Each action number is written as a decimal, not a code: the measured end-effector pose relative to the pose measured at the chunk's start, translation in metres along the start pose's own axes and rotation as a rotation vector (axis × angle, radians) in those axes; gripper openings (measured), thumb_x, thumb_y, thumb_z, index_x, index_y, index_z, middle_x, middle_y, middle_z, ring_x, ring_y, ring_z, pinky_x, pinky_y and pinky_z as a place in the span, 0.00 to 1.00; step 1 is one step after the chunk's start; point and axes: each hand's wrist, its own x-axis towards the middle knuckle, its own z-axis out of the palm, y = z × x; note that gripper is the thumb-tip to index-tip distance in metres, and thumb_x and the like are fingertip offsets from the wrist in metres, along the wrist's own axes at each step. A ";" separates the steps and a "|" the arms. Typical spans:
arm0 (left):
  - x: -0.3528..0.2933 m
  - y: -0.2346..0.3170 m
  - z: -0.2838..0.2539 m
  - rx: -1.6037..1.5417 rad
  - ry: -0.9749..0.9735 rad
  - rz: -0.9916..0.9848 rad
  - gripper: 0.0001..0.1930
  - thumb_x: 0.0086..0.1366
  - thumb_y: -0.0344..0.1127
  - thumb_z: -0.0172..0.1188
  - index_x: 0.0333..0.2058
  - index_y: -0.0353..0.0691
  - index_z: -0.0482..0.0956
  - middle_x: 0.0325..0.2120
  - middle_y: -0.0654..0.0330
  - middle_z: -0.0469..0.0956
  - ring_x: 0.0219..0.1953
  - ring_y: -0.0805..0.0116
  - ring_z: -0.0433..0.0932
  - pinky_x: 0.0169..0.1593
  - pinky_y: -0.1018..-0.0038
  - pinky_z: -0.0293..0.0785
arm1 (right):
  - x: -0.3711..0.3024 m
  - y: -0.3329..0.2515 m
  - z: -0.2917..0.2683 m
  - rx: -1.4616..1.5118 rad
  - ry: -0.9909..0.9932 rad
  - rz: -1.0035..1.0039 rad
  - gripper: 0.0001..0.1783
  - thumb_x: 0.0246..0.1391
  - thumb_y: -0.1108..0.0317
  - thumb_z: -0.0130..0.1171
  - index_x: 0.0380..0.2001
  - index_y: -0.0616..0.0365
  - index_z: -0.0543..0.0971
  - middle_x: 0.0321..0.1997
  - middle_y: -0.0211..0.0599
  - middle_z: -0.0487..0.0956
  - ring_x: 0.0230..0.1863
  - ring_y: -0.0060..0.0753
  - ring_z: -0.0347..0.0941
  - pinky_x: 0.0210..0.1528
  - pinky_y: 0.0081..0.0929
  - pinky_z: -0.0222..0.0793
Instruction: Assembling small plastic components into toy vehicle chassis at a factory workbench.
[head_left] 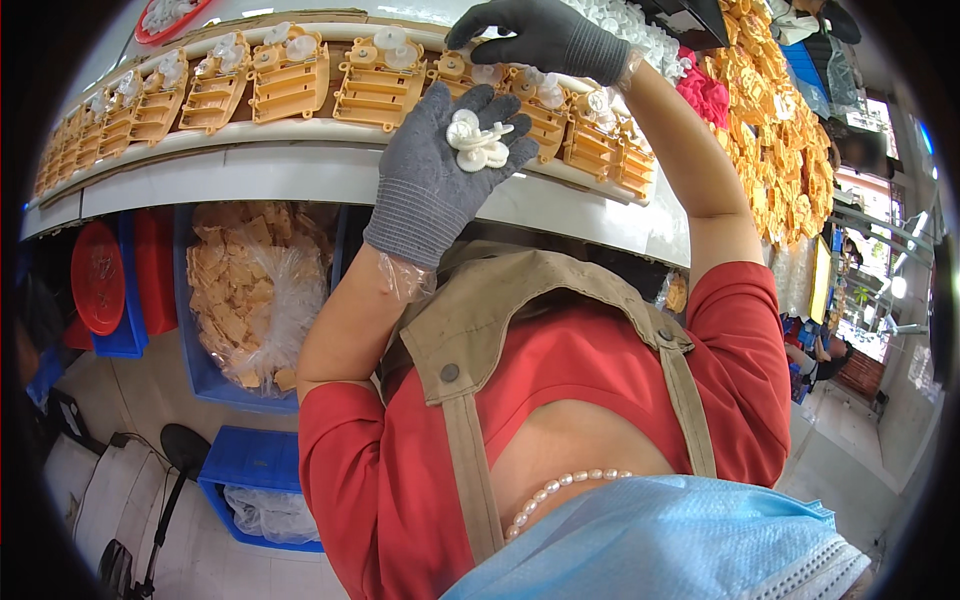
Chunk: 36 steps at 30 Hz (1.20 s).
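Right now your left hand point(440, 170) lies palm up just short of the white curved bench edge point(300, 165), fingers spread loosely and cupping a small cluster of white plastic gears point(477, 142) that rest in the palm without being pinched. Beyond that edge, your right hand point(545, 40) reaches over the row of orange plastic frames point(380, 85), fingers bent down toward a frame; whether the fingertips have hold of a gear there, you cannot tell, since the glove hides them. The gears look light, rigid and smooth, with toothed discs and small hubs, so they will likely roll or skate off a tilted palm; judge it safest to take each one by its rim between thumb and forefinger. Your knit grey gloves should give some grip, though thin teeth could snag in the weave. The frames are ribbed, slotted mouldings, stiff and matte, several already carrying white gears on top. Farther past the bench edge to the right sits a heap of loose orange parts point(780, 130), and below the edge a blue bin point(200, 370) holds a clear bag of tan pieces point(245, 290).
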 end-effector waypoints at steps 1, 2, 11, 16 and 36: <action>0.000 0.000 0.000 0.004 0.000 0.004 0.27 0.68 0.49 0.37 0.56 0.33 0.56 0.53 0.46 0.62 0.54 0.48 0.64 0.58 0.50 0.59 | 0.001 0.000 0.001 0.001 -0.001 -0.003 0.14 0.48 0.66 0.60 0.40 0.56 0.77 0.36 0.37 0.80 0.38 0.33 0.76 0.43 0.28 0.69; -0.001 0.000 0.000 0.008 0.001 0.008 0.27 0.68 0.49 0.37 0.56 0.33 0.56 0.53 0.46 0.62 0.54 0.48 0.64 0.58 0.50 0.59 | 0.001 0.000 0.003 0.008 0.007 0.001 0.13 0.49 0.67 0.59 0.40 0.56 0.77 0.35 0.37 0.80 0.38 0.31 0.76 0.43 0.27 0.69; 0.001 0.001 -0.001 -0.006 -0.004 0.012 0.26 0.68 0.47 0.38 0.56 0.32 0.57 0.52 0.44 0.63 0.54 0.47 0.64 0.58 0.49 0.59 | 0.002 0.003 0.002 0.143 0.045 0.042 0.12 0.51 0.69 0.58 0.40 0.57 0.77 0.35 0.33 0.80 0.36 0.22 0.74 0.42 0.22 0.69; 0.002 0.001 -0.002 -0.016 0.001 0.010 0.26 0.68 0.47 0.39 0.55 0.32 0.57 0.51 0.44 0.63 0.54 0.47 0.64 0.58 0.50 0.60 | 0.004 0.006 0.005 0.145 0.014 0.066 0.12 0.51 0.68 0.58 0.41 0.57 0.77 0.35 0.32 0.80 0.36 0.22 0.74 0.41 0.22 0.69; 0.013 0.007 -0.024 -0.236 -0.314 0.004 0.22 0.68 0.47 0.41 0.49 0.32 0.64 0.45 0.48 0.68 0.49 0.54 0.68 0.56 0.56 0.64 | -0.037 -0.029 0.016 -0.059 0.226 -0.333 0.11 0.43 0.75 0.63 0.34 0.58 0.78 0.36 0.34 0.78 0.38 0.32 0.75 0.40 0.27 0.73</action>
